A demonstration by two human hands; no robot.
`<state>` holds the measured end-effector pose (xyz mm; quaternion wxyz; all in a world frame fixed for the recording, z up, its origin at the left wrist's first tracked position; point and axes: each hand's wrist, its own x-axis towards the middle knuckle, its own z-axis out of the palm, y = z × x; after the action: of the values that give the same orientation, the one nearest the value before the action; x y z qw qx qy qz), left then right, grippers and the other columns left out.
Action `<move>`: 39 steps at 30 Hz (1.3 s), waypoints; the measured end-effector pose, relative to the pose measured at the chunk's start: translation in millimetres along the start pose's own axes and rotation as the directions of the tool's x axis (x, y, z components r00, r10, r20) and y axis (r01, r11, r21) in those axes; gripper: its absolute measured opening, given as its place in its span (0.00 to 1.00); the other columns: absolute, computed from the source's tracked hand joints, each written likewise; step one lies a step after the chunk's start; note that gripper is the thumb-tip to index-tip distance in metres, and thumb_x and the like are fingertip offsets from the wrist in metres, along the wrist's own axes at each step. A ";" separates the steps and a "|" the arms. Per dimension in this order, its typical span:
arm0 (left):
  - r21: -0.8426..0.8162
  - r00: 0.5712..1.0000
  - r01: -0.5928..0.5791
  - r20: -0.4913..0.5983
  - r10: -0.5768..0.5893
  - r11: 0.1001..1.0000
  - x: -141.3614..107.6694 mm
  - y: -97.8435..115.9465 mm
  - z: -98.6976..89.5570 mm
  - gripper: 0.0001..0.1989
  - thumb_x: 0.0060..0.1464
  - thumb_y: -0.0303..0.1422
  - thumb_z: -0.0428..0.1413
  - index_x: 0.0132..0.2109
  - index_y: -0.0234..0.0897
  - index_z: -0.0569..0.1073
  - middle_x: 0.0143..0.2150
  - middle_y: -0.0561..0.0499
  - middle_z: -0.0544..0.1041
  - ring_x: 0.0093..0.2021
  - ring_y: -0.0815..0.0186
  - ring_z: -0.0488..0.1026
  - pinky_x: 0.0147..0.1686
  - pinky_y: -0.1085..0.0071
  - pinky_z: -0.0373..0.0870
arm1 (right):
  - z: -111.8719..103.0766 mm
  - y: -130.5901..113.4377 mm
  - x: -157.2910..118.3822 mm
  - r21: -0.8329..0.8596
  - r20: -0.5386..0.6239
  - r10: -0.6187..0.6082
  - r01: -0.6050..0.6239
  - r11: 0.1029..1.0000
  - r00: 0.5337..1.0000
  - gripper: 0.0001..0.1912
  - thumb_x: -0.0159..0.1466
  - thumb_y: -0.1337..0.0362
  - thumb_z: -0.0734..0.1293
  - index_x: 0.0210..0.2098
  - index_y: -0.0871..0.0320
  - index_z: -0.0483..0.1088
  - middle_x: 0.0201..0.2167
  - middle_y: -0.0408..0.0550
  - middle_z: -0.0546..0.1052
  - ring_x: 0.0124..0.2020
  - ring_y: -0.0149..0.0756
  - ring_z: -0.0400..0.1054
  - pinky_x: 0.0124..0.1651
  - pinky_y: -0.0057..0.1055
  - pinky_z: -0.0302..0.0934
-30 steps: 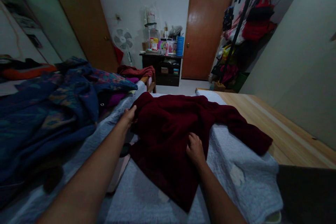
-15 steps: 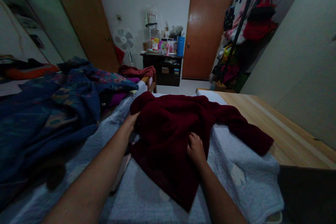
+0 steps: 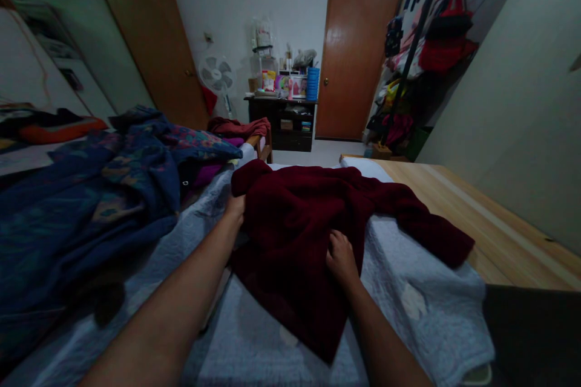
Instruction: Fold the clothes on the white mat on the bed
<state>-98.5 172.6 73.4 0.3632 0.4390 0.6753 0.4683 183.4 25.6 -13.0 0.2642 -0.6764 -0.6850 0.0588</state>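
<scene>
A dark maroon long-sleeved top (image 3: 299, 205) lies spread over a pale blue quilted cover (image 3: 267, 351), one sleeve stretched out to the right. Its near hem comes to a point at the front. My left hand (image 3: 236, 210) is at the left side of the top, below a bunched fold of the cloth; its fingers are hidden behind the fabric. Resting on the front of the top, right of its middle, my right hand (image 3: 341, 257) has its fingers curled closed on the cloth.
Heaped to the left is a blue floral garment (image 3: 131, 187). A wooden board (image 3: 494, 224) runs along the right side. Farther back are a white fan (image 3: 218, 75), a dark cabinet (image 3: 290, 133), a wooden door (image 3: 354, 60) and hanging bags (image 3: 447, 36).
The whole view has shifted slightly, with the room a little lower and to the right. My left hand shows less of its fingers at the cloth edge. My right hand keeps its place on the top.
</scene>
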 end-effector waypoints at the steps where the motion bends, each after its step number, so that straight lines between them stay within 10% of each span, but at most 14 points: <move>1: 0.063 0.994 -0.089 -0.057 0.092 0.994 -0.3 5.0 -1.6 0.22 0.49 0.31 0.55 0.53 0.36 0.72 0.43 0.46 0.79 0.43 0.58 0.77 0.42 0.65 0.75 | -0.4 -0.4 0.0 -0.001 0.000 0.001 -0.001 1.000 1.000 0.19 0.62 0.70 0.59 0.51 0.58 0.70 0.55 0.53 0.70 0.56 0.42 0.61 0.59 0.36 0.54; 5: 0.398 0.860 -0.412 -0.126 0.494 0.820 -3.5 30.5 -12.9 0.22 0.49 0.25 0.53 0.52 0.38 0.73 0.56 0.44 0.69 0.56 0.57 0.69 0.56 0.64 0.66 | -1.2 -1.4 0.2 0.001 0.009 0.004 -0.004 1.000 1.000 0.19 0.62 0.70 0.59 0.51 0.59 0.70 0.55 0.54 0.70 0.56 0.42 0.61 0.59 0.36 0.54; 9: 0.572 0.646 -0.673 0.147 0.749 0.469 -8.9 55.8 -20.6 0.18 0.56 0.26 0.49 0.51 0.42 0.74 0.60 0.45 0.63 0.63 0.54 0.60 0.64 0.59 0.57 | -1.0 -1.3 0.3 0.007 0.006 0.007 -0.007 1.000 1.000 0.18 0.63 0.70 0.58 0.51 0.60 0.70 0.55 0.55 0.70 0.56 0.43 0.61 0.59 0.36 0.54; 17: 0.607 0.314 -0.791 0.510 0.801 -0.077 8.9 75.1 -23.4 0.15 0.59 0.24 0.47 0.45 0.41 0.76 0.56 0.43 0.67 0.63 0.50 0.59 0.63 0.50 0.57 | -2.3 -1.1 -0.3 0.027 0.017 0.002 -0.002 1.000 1.000 0.19 0.62 0.70 0.59 0.51 0.60 0.70 0.55 0.55 0.70 0.56 0.42 0.61 0.59 0.36 0.54; 20: 0.577 0.254 -0.793 0.602 0.757 -0.193 25.9 84.4 -33.9 0.15 0.59 0.24 0.47 0.45 0.41 0.76 0.58 0.46 0.67 0.64 0.53 0.59 0.65 0.52 0.54 | -2.3 -1.2 -0.6 0.025 0.012 -0.002 0.002 1.000 1.000 0.20 0.61 0.71 0.59 0.52 0.61 0.70 0.55 0.55 0.69 0.56 0.43 0.61 0.60 0.36 0.53; 22: 0.625 0.295 -0.752 0.601 0.743 -0.207 39.9 94.4 -44.8 0.15 0.60 0.24 0.47 0.47 0.39 0.76 0.61 0.46 0.64 0.67 0.52 0.53 0.66 0.51 0.49 | -1.8 -0.9 -0.7 0.026 0.011 -0.003 0.003 1.000 1.000 0.20 0.61 0.71 0.59 0.52 0.61 0.69 0.55 0.56 0.70 0.56 0.43 0.61 0.60 0.37 0.54; 26: 0.895 0.661 -0.395 0.120 0.741 0.208 63.2 113.2 -62.6 0.18 0.59 0.24 0.50 0.55 0.31 0.72 0.69 0.39 0.53 0.69 0.36 0.36 0.63 0.36 0.37 | -0.5 -0.1 -0.8 0.023 0.015 0.002 -0.002 1.000 1.000 0.19 0.61 0.70 0.59 0.51 0.60 0.70 0.55 0.55 0.70 0.56 0.44 0.61 0.60 0.38 0.54; 28: 0.897 0.761 -0.302 0.023 0.648 0.323 65.1 115.0 -63.3 0.21 0.57 0.24 0.52 0.58 0.33 0.70 0.70 0.40 0.49 0.69 0.33 0.32 0.62 0.33 0.34 | 0.0 0.3 -0.6 0.019 0.012 0.005 -0.006 1.000 1.000 0.19 0.61 0.70 0.59 0.51 0.60 0.70 0.56 0.55 0.69 0.56 0.44 0.61 0.60 0.38 0.54; 36: 0.820 0.713 -0.545 0.341 0.612 0.178 21.3 68.9 -28.6 0.17 0.57 0.28 0.50 0.52 0.39 0.74 0.61 0.42 0.66 0.64 0.48 0.54 0.60 0.50 0.55 | -1.1 -0.8 -0.6 0.012 0.018 0.002 -0.002 1.000 1.000 0.19 0.61 0.70 0.58 0.51 0.60 0.70 0.55 0.56 0.69 0.56 0.43 0.61 0.60 0.37 0.54; 39: 0.800 0.738 -0.543 0.311 0.599 0.254 4.1 54.6 -16.3 0.16 0.62 0.34 0.46 0.52 0.41 0.74 0.58 0.42 0.69 0.59 0.51 0.63 0.56 0.55 0.61 | -1.2 -0.6 -1.0 0.009 0.006 0.000 0.000 1.000 1.000 0.20 0.61 0.70 0.58 0.51 0.60 0.70 0.55 0.55 0.70 0.57 0.43 0.61 0.60 0.37 0.54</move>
<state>-100.8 180.9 129.9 -0.1169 0.7569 0.6169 0.1814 183.3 24.3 -12.0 0.2649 -0.6749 -0.6857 0.0639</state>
